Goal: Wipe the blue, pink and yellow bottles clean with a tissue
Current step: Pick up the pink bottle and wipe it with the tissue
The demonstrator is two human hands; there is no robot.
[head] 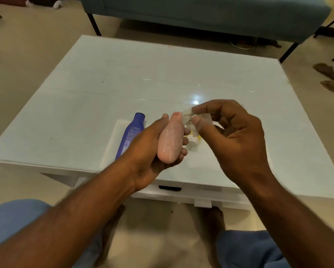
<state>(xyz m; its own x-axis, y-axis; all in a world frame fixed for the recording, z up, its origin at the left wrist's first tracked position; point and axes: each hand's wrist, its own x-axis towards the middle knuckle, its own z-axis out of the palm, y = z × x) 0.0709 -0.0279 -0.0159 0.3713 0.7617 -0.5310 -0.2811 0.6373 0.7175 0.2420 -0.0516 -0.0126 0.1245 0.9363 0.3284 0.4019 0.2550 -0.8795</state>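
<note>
wiping the pink bottle [171,139], by the look of it: step two of three, though order can't be confirmed. left hand [152,151] curled round the pink bottle, thumb along its left side, fingers wrapped underneath, holding it up off the table [85,93] with the cap end pointing far. right hand [234,136] pinching a crumpled tissue [189,118] between thumb and forefinger, other fingers loosely curled, tissue touching or just beside the cap end on the right. blue bottle [131,135] lying flat on the table just left of the left hand, cap far, partly hidden by the wrist. yellow bottle [194,140] mostly hidden behind both hands, only a sliver of yellow and white showing on the table between them; can't tell how it lies. whether the blue one is already clean: can't tell. next move probably calls for dragging the tissue down the pink body toward the near end, rotating the bottle in the left grip to reach the underside. after that, setting it down beside the blue and picking up the yellow. worth refolding the tissue for a fresh face first.
</note>
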